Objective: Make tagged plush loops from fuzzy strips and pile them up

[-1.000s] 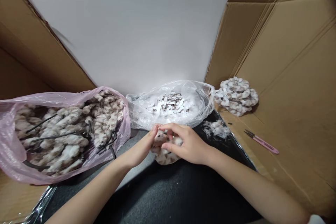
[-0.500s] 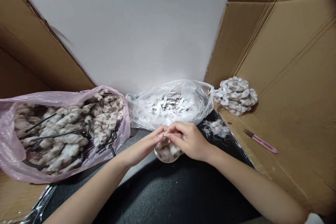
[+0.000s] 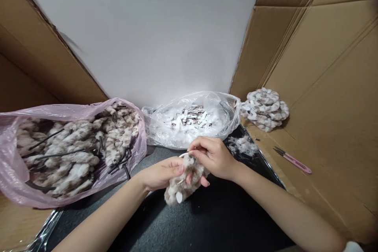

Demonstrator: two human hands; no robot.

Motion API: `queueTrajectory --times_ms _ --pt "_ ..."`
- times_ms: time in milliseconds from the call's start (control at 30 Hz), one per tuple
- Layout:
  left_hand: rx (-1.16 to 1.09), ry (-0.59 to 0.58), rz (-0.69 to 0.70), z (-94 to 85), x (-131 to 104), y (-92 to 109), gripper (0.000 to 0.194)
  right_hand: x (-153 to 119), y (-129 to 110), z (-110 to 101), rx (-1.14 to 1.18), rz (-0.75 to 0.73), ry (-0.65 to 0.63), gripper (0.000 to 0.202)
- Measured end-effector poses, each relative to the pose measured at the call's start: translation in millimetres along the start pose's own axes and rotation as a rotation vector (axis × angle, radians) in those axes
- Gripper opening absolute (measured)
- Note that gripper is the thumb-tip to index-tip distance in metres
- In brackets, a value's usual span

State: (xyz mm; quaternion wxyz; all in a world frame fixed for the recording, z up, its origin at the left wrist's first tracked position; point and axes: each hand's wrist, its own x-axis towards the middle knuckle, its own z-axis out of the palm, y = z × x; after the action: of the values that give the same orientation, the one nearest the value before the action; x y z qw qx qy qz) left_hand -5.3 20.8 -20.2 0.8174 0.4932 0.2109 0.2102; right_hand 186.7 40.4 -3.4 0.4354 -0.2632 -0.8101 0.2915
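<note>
Holding a little fuzzy brown-and-white plush piece (image 3: 184,183) just above the dark worktop (image 3: 206,220), we've got both hands on it right in the middle of the view. Our left hand (image 3: 161,175) is curled around its upper part from the left, fingers closed on the fur. Our right hand (image 3: 214,157) comes in from the other side with thumb and forefinger pinched on a thin white strip (image 3: 183,154) that arcs over the top of the plush; can't quite tell if it's a tag or a loop. A small white tag hangs near the bottom of the plush too.

Our take on doing this bit well: keep the left grip snug so the fur doesn't twist, and work the strip with fingertips only, close to where it meets the plush.

Just behind our hands sits a clear plastic bag (image 3: 191,120) full of small white paper bits. To the left there's a pink bag (image 3: 17,173) stuffed with more of the same fuzzy pieces plus dark loops. Off right, a stack of furry pieces (image 3: 265,109) rests on the cardboard (image 3: 325,86), with pink snips (image 3: 292,159) lying near it and a tuft of fluff (image 3: 243,145) at the worktop's edge.
</note>
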Motion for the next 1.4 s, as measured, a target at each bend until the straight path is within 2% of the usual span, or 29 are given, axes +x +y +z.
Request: queueTrajectory --times_ms 100,233,367,433,633,800,1167,1400 --pt "0.038 0.009 -0.007 -0.6 2.4 -2.8 0.044 1.9 6.0 0.0 0.006 0.041 0.068 0.01" --pt "-0.008 0.139 0.057 -2.5 6.4 -7.0 0.046 5.6 11.9 -6.4 0.01 0.11 0.148 0.008" --pt "0.04 0.222 0.069 -2.8 7.3 -8.4 0.042 9.2 10.5 -17.2 -0.033 0.116 0.125 0.006" --pt "0.1 0.219 0.063 -2.7 5.9 -7.8 0.04 9.9 8.8 -21.1 -0.048 0.088 0.116 0.005" --pt "0.21 0.139 0.095 -1.6 1.9 -2.8 0.037 7.9 12.4 -23.7 -0.166 -0.051 0.145 0.021" --pt "0.21 0.154 0.054 -2.7 2.6 -0.8 0.042 6.6 23.0 -24.3 -0.27 -0.117 0.181 0.026" --pt "0.326 0.247 0.18 -14.2 3.8 -2.2 0.039 9.4 33.0 -28.8 -0.324 -0.078 0.174 0.025" --pt "0.38 0.213 0.133 -11.3 -1.0 6.4 0.036 9.6 35.4 -30.3 -0.324 -0.1 0.179 0.028"
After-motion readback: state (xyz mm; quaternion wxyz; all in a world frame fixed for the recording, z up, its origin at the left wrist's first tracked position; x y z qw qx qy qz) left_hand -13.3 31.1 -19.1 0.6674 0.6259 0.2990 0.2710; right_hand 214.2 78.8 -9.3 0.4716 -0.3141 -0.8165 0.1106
